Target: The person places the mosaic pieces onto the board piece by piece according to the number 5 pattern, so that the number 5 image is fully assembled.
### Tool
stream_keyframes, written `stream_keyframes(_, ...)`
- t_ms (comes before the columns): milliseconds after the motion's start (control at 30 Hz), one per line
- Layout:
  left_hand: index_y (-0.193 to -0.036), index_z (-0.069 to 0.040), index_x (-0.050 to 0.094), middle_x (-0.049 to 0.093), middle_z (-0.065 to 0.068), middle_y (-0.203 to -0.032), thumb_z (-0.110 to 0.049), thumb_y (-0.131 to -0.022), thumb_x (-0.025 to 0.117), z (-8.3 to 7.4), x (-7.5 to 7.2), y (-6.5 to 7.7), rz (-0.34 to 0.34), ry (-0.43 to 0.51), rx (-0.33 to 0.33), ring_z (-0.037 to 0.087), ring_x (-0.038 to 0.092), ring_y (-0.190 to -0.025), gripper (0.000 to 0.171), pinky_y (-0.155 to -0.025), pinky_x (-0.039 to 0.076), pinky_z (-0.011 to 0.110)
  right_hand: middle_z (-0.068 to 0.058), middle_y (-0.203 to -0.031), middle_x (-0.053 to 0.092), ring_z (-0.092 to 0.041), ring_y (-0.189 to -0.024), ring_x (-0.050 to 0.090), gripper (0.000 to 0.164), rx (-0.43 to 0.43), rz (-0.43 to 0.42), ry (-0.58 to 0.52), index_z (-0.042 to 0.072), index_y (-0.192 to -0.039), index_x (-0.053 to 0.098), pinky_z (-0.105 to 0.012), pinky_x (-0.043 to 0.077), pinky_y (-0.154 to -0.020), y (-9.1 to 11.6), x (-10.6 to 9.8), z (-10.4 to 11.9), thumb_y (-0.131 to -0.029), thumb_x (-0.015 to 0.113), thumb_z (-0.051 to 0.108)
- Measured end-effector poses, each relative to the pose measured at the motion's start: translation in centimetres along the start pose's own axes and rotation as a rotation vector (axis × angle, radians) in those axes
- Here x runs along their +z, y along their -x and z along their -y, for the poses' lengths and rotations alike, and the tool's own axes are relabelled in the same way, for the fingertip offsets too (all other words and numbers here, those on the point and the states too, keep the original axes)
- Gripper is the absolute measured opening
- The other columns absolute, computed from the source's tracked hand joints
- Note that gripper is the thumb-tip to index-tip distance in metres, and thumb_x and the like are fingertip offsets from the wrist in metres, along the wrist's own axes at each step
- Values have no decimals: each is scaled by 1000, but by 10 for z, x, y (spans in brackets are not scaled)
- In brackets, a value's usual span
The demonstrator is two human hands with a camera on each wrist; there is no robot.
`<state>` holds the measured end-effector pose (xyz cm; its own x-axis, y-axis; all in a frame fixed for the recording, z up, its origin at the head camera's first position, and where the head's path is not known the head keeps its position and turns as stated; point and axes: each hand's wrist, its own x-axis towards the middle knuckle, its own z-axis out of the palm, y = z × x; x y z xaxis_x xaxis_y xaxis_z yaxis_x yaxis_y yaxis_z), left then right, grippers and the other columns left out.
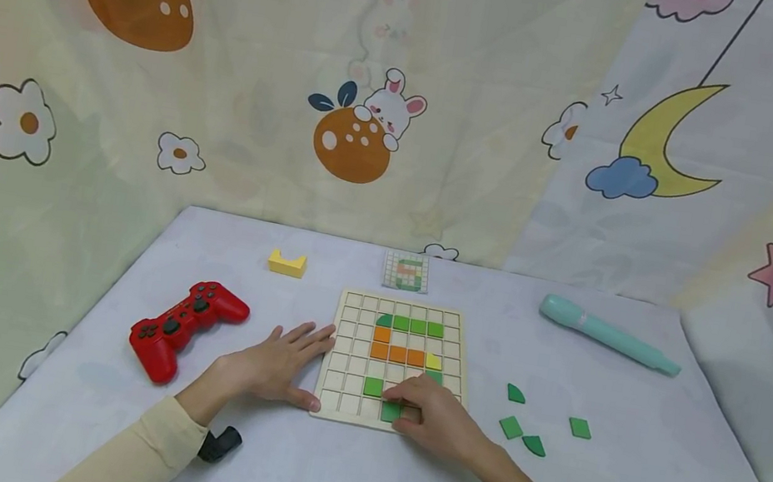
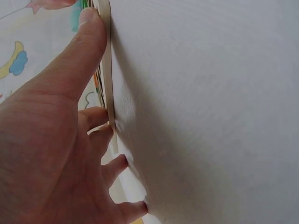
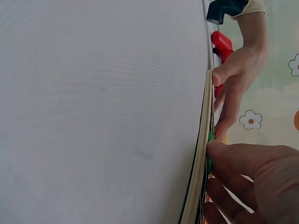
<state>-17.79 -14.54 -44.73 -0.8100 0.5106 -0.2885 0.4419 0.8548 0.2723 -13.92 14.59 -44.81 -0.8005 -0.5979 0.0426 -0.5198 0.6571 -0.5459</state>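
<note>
A wooden grid board (image 1: 340, 402) lies on the white table, with green, orange and yellow tiles in some of its squares. My left hand (image 1: 276, 363) rests at its left edge, fingers spread and the thumb near the front corner; in the left wrist view the thumb and fingertips meet the board's side. Over the front rows, my right hand (image 1: 438, 418) has its thumb and index finger at either side of a green tile (image 1: 391, 413), pinching it at the bottom row. Another green tile (image 1: 373, 387) sits just up and left. The right palm hides part of the grid.
Right of the board lie loose green tiles, two square (image 1: 580, 428) and two quarter-round (image 1: 516, 394). A small patterned grid card (image 1: 407, 271) is behind the board. Around it are a red game controller (image 1: 179, 326), a yellow notched block (image 1: 288, 263) and a teal marker-shaped stick (image 1: 607, 333).
</note>
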Motion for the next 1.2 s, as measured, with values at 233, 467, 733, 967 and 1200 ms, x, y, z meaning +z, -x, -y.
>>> stream_keyframes(233,-155,-21,23,14,-4,-164,-62,-76,70,0,0,0,1,-6,-1,31,13,-151,100,-115,19,65,8,-110,69,-9,-101,57,32,-11,-15,-4,15,-114,70,-26,51,-88,0,0,-1,-83,75,13)
stream_keyframes(467,-155,-22,23,13,-4,-164,-62,-77,70,1,0,0,3,-5,-4,30,12,-151,100,-115,19,64,8,-111,69,-8,-101,59,32,-4,-14,-12,15,-115,70,-26,52,-88,0,-1,-4,-83,75,14)
stream_keyframes(733,-155,-21,23,13,-4,-164,-63,-77,69,1,1,0,-3,-13,6,31,13,-151,100,-115,20,65,7,-112,67,-13,-96,59,36,41,-70,-67,16,-118,68,-28,53,-85,22,-25,-29,-83,76,15)
stream_keyframes(967,-155,-20,24,15,-3,-164,-62,-77,70,0,0,1,-4,-10,8,32,13,-150,99,-114,20,65,4,-114,69,-14,-98,63,38,86,-111,-44,15,-119,66,-30,54,-83,54,-54,-62,-83,76,14)
stream_keyframes(1200,-155,-20,23,15,-3,-164,-62,-77,70,0,1,0,-6,-8,10,32,13,-150,100,-114,20,65,-3,-110,71,-10,-99,65,40,72,-169,-103,9,-120,65,-28,55,-82,84,-68,-89,-82,76,11)
